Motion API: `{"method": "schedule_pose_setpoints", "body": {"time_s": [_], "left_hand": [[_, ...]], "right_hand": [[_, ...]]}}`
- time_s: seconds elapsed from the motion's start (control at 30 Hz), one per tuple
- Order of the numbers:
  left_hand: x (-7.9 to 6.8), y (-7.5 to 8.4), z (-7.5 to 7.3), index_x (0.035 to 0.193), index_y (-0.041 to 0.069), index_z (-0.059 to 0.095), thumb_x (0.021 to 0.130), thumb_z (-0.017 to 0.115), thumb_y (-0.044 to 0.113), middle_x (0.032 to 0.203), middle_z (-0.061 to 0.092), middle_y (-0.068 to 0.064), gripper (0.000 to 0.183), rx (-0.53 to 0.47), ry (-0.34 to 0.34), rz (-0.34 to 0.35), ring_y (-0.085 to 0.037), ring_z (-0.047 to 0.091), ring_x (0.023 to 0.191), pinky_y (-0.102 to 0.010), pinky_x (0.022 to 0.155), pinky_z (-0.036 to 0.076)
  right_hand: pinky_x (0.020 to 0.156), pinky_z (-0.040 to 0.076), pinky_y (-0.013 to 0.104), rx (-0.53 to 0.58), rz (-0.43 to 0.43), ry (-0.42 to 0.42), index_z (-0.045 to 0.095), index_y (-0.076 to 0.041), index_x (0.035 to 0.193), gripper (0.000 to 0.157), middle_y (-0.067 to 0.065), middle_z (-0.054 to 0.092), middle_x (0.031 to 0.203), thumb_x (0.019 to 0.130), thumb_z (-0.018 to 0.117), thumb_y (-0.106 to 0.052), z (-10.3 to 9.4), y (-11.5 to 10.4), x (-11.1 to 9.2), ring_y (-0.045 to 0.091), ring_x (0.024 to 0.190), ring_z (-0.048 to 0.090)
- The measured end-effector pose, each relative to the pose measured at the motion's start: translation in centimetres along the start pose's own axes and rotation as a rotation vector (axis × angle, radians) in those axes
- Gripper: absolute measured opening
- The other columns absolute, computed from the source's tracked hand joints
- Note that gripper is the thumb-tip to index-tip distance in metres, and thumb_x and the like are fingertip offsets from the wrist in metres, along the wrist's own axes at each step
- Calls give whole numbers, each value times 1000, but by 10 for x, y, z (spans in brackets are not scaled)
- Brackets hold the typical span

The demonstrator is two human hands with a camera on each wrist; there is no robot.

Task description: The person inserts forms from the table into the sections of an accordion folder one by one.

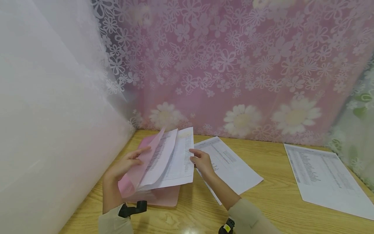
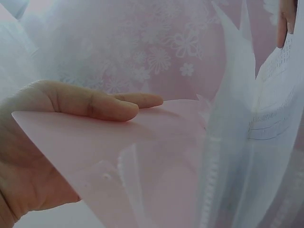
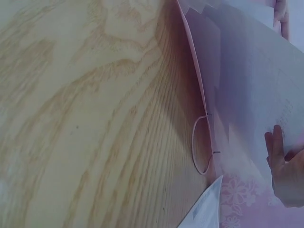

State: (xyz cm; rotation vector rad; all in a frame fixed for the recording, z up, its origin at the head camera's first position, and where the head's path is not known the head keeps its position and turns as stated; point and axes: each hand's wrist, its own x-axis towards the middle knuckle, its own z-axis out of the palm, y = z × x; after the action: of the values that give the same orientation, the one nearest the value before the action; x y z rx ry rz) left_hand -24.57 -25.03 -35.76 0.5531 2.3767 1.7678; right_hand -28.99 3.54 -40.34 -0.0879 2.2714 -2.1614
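A pink folder [image 1: 128, 187] stands partly open on the table at the left. My left hand [image 1: 126, 165] grips its raised front cover; in the left wrist view the thumb [image 2: 111, 108] lies along one face of the pink cover. Inside, a printed sheet [image 1: 182, 162] slants out to the right, and my right hand [image 1: 204, 165] pinches its right edge between thumb and fingers. Another printed page [image 1: 163, 156] curves up between that sheet and the cover. Clear sleeves [image 2: 218, 156] show at the fold. In the right wrist view, an elastic loop [image 3: 194, 142] hangs from the folder's edge.
A loose printed sheet [image 1: 233, 169] lies just right of the folder, partly under my right forearm. Farther right lies another printed sheet [image 1: 327, 182]. The wooden table [image 1: 271, 208] ends at a pink flowered curtain [image 1: 204, 107] behind and a white sheet wall [image 1: 58, 130] at left.
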Motion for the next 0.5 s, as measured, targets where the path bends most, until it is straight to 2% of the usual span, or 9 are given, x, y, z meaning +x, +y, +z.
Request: {"method": "schedule_pose_setpoints", "body": {"time_s": [0.1,0.2,0.27,0.33,0.5], "left_hand": [[0,0,1,137,-2,40,85,48,-3,146,27,-15,52,-5,-4,15,-30,9,132,-50,99,11],[1,0,1,137,-2,41,85,48,-4,145,28,-14,52,-7,-3,25,-29,10,132,-50,99,11],[1,-1,1,136,-1,41,85,48,-4,145,29,-13,52,-1,1,28,-29,11,132,-50,99,11],[0,-1,0,136,-1,42,84,49,-4,145,29,-13,52,12,5,29,-29,11,132,-50,99,12],[-1,0,-1,136,0,43,84,50,-2,145,29,-13,52,26,11,18,-30,13,131,-49,98,13]], "right_hand": [[57,42,24,-7,12,-10,57,2,122,34,23,45,130,88,53,1,4,1,1,8,62,49],[63,48,29,-18,8,-38,56,3,122,34,24,44,131,88,53,0,7,-2,-1,19,78,59],[68,49,33,-33,4,-66,56,3,123,35,23,45,130,88,53,-1,8,-2,-1,25,87,59],[69,50,35,-39,-5,-100,56,2,123,35,23,45,130,88,53,-2,9,-1,0,27,89,59],[69,50,37,-66,-7,-176,56,-2,125,37,20,49,127,88,53,-4,11,4,5,20,83,58]]}}
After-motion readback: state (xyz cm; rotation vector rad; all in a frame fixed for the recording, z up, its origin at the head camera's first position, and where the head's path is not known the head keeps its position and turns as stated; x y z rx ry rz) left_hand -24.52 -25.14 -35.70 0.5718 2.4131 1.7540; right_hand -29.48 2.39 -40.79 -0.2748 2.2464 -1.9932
